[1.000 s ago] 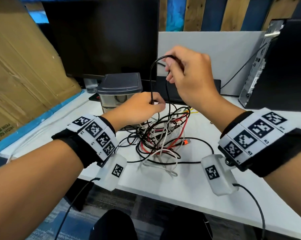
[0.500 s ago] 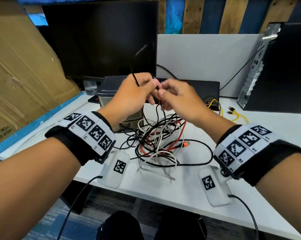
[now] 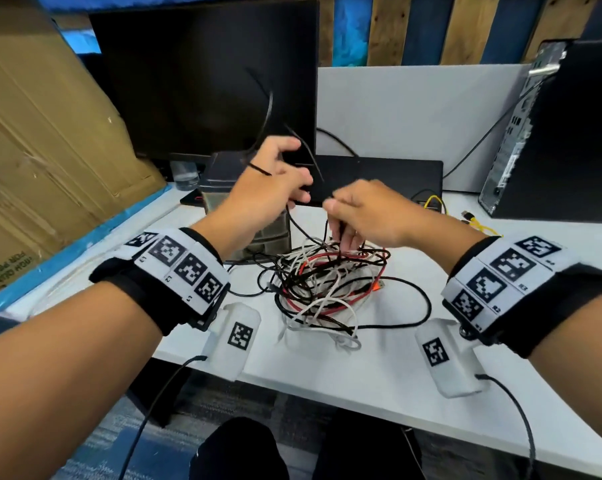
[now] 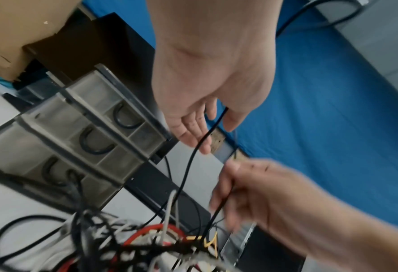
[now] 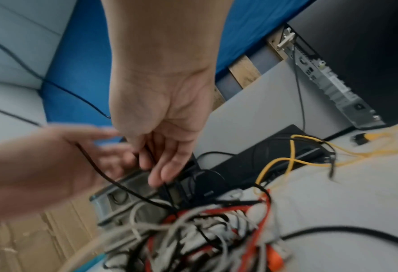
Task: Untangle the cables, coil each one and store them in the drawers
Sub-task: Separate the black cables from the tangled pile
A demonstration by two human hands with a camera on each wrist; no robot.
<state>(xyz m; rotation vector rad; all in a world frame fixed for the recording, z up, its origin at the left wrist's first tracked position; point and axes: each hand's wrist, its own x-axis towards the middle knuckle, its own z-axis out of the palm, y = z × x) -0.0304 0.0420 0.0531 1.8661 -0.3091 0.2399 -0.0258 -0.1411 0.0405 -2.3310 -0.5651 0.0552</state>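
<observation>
1. The tangle of cables (image 3: 327, 285) lies on the white table (image 3: 379, 368), just in front of the small drawer unit (image 4: 72, 139) — black, white and red strands knotted together.
2. The left hand (image 3: 271, 188) is raised above the heap, its fingers (image 4: 193, 128) loosely curled round a thin black cable (image 4: 191, 160).
3. The right hand (image 3: 365, 216) pinches a black strand just above the pile.
4. The cables look light, limp and springy — best held near a free end, drawing slack out gently, since a hard pull would likely tighten the knots.
</observation>
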